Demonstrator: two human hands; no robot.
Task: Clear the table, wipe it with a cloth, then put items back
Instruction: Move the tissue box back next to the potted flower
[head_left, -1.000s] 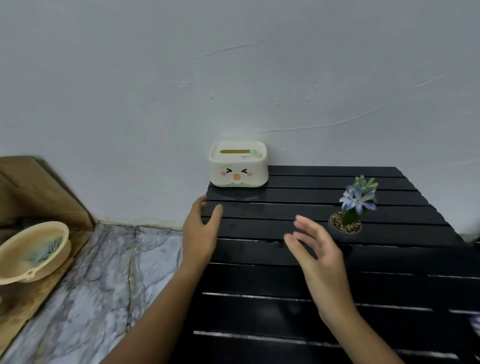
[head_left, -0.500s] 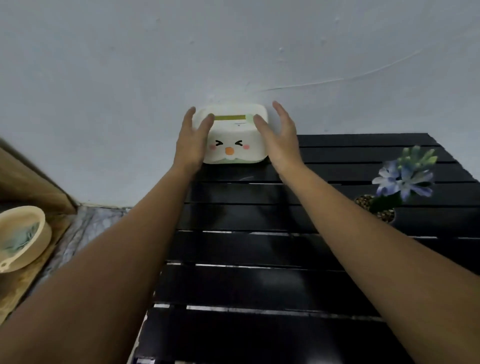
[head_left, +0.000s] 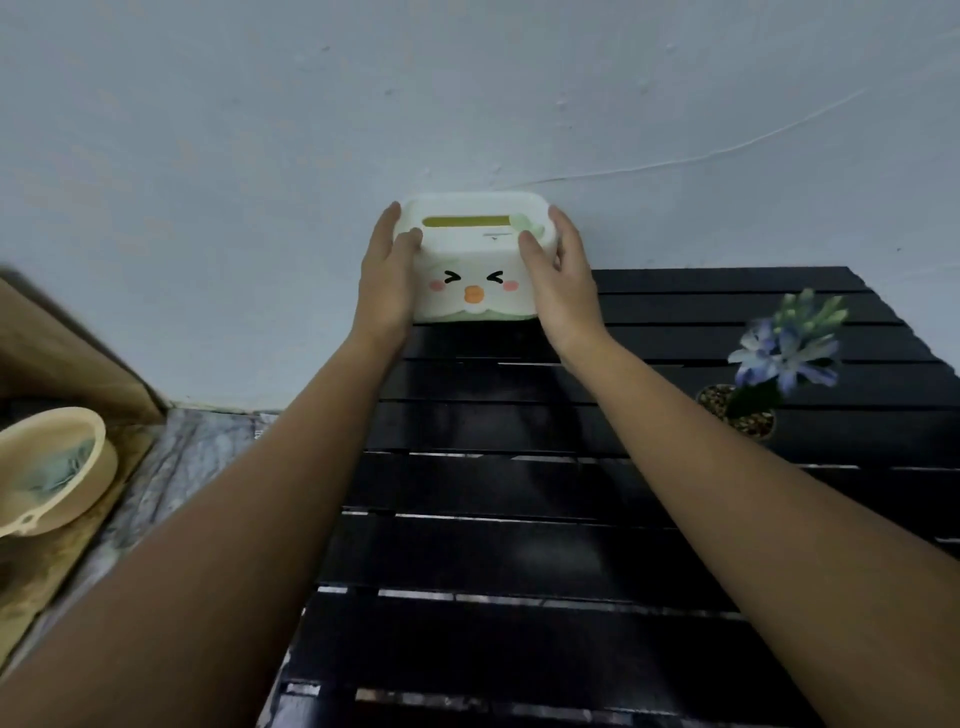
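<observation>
A white tissue box (head_left: 474, 270) with a cartoon face and a green slot on top sits at the far left corner of the black slatted table (head_left: 519, 545), against the wall. My left hand (head_left: 387, 280) clasps its left end and my right hand (head_left: 558, 283) its right end, thumbs on the lid. Whether the box has left the table I cannot tell. A small pot with a blue flower (head_left: 779, 369) stands on the table's right side.
A cream bowl (head_left: 49, 467) holding a pale green cloth rests on a wooden board at the left, over a marbled floor (head_left: 176, 467). The pale wall (head_left: 467, 104) rises directly behind the table. A brown board leans at the far left.
Both hands reached forward from the middle of the table to the tissue box and closed on its two ends. The view tilted down and nearer.
</observation>
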